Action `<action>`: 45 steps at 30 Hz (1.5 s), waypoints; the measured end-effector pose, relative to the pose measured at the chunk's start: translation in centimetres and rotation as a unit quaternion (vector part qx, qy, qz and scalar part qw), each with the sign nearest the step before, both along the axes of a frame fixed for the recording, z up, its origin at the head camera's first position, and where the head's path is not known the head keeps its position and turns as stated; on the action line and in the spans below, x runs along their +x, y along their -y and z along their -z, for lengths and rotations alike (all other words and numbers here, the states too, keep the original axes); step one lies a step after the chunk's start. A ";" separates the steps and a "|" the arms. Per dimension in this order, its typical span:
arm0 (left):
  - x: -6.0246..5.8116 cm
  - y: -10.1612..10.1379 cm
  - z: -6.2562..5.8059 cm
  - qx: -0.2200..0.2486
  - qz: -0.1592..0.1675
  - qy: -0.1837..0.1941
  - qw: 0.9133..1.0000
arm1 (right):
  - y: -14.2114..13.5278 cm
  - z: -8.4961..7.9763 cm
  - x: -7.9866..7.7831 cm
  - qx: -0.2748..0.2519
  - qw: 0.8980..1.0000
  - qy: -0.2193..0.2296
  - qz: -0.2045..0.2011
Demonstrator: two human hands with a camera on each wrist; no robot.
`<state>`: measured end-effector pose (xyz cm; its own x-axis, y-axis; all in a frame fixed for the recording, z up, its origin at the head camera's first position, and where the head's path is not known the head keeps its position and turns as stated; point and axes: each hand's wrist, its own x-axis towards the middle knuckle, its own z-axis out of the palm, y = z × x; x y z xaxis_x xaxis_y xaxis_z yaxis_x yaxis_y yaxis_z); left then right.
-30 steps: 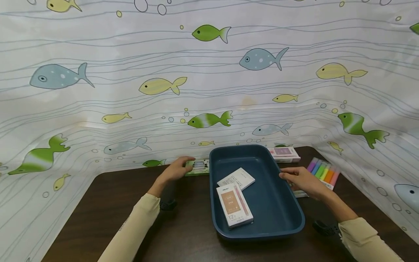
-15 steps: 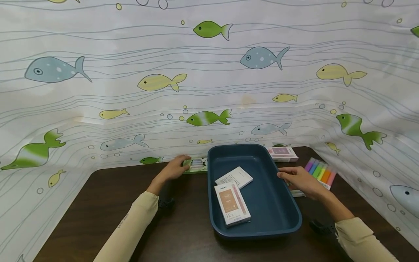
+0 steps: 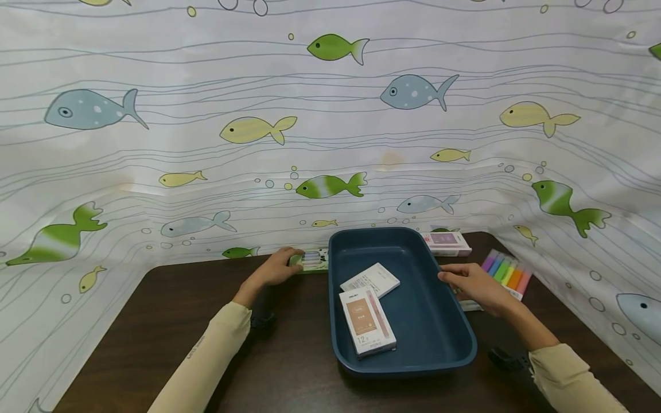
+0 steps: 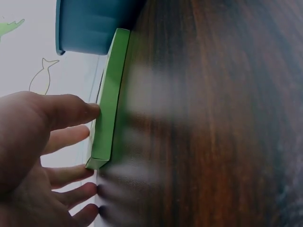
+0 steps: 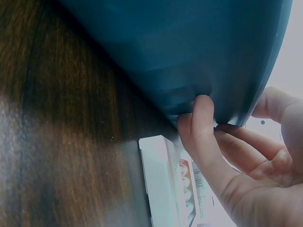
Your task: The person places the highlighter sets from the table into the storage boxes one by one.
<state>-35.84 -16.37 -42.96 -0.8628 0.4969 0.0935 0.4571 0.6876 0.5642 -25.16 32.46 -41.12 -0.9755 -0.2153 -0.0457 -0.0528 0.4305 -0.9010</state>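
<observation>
A blue rectangular tray [image 3: 431,321] stands on the table. My right hand [image 3: 475,284] grips its right rim, with fingers against the outer wall [image 5: 156,52] and the thumb at the rim. Inside the tray, a white box with a brown panel and "12" on it [image 3: 368,324] leans over another white box [image 3: 379,278]. My left hand [image 3: 276,268] is at the left end of a flat green box [image 4: 111,94] by the back wall. Its thumb touches the box's edge, the other fingers extended loosely around the end. The tray hides the green box's right part in the head view.
A pack of coloured highlighters [image 3: 508,272] lies right of the tray. Behind the tray is a white-and-pink box [image 3: 448,244]. A white box with a window [image 5: 163,184] lies under my right hand. A fish-patterned sheet [image 3: 258,189] borders the dark table [image 3: 170,321].
The head view has shifted slightly. Both hands, the tray and the boxes keep nearly the same places.
</observation>
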 end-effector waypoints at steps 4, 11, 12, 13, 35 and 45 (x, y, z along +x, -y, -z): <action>0.1 0.2 -0.1 0.014 -0.018 -0.003 1.000 | 0.0 -0.1 -0.1 -0.003 1.000 0.000 -0.003; 0.2 0.3 -0.2 0.055 -0.047 0.000 0.997 | 0.0 -0.1 -0.1 -0.008 1.000 0.002 -0.003; 0.2 0.3 -0.2 0.062 -0.050 0.001 0.997 | 0.0 -0.1 -0.1 -0.008 1.000 0.003 -0.003; 0.1 0.4 -0.2 0.069 -0.054 0.005 0.996 | 0.0 -0.1 -0.1 -0.008 1.000 0.002 -0.004; 0.6 1.1 -0.5 0.187 -0.099 0.138 0.968 | 0.3 0.2 0.1 0.002 1.000 0.005 0.005; 0.3 1.1 -1.4 0.269 -0.125 0.205 0.933 | 0.2 0.2 0.1 -0.007 1.000 -0.001 0.001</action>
<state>-35.50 -17.47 -41.55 -0.9633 0.2522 -0.0916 -0.0091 0.3103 0.9506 -25.05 32.29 -41.30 -0.9761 -0.2135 -0.0403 -0.0542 0.4186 -0.9066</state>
